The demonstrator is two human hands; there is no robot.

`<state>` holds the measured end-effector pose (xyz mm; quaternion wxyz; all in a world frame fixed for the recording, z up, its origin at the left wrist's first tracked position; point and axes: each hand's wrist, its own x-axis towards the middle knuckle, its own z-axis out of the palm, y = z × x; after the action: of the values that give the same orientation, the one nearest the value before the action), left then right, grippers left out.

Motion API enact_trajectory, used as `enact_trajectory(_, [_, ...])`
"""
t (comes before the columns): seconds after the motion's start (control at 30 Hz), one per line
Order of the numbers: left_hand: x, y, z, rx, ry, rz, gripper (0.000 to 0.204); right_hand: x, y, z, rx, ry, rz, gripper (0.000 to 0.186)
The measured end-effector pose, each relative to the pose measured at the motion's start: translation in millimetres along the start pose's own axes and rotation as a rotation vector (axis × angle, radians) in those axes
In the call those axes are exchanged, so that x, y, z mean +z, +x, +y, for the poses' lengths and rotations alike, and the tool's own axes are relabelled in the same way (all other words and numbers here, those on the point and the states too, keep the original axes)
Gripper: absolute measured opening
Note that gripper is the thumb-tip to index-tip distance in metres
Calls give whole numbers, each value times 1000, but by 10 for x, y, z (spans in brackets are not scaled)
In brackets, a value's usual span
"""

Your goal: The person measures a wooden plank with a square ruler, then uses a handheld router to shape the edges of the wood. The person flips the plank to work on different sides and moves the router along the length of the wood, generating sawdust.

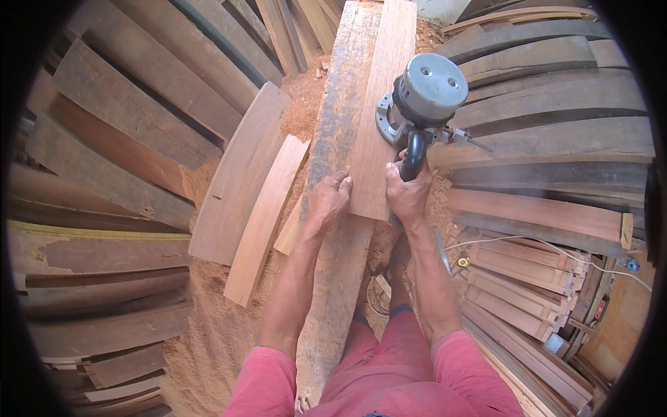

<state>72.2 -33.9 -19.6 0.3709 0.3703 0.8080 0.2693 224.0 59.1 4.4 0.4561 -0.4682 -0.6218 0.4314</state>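
A router (pixel 429 89) with a round grey-blue motor housing and black handle rests its metal base on the right edge of a reddish wooden board (pixel 374 132). My right hand (pixel 408 193) is closed around the handle on its near side. The board lies lengthwise on a thick, worn wooden beam (pixel 335 267). At the board's left edge, near its close end, my left hand (pixel 328 199) is closed with curled fingers against the wood. Its fingertips are partly hidden. The router's cutting bit is out of sight beneath the base.
Left of the beam, a wide curved board (pixel 240 174) and a narrower pale strip (pixel 267 221) lie on sawdust (pixel 215 333). Stacked planks (pixel 132 97) surround both sides. A pale cord (pixel 517 238) runs on the right, near a yellow tape measure (pixel 463 262).
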Motion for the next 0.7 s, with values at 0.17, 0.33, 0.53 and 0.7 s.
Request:
enact_trajectory(0.17, [59, 372, -189, 1, -138, -90, 37, 25, 110, 20, -4, 2, -11, 23])
enact_trajectory(0.33, [19, 597, 354, -26, 33, 38, 41, 39, 214, 82, -31, 15, 7, 22])
enact_trajectory(0.53, [171, 802, 631, -75, 97, 221, 34, 75, 348, 161, -54, 0, 3, 21])
enact_trajectory(0.7, [516, 798, 566, 23, 90, 501, 23, 80, 484, 145, -74, 3, 3, 22])
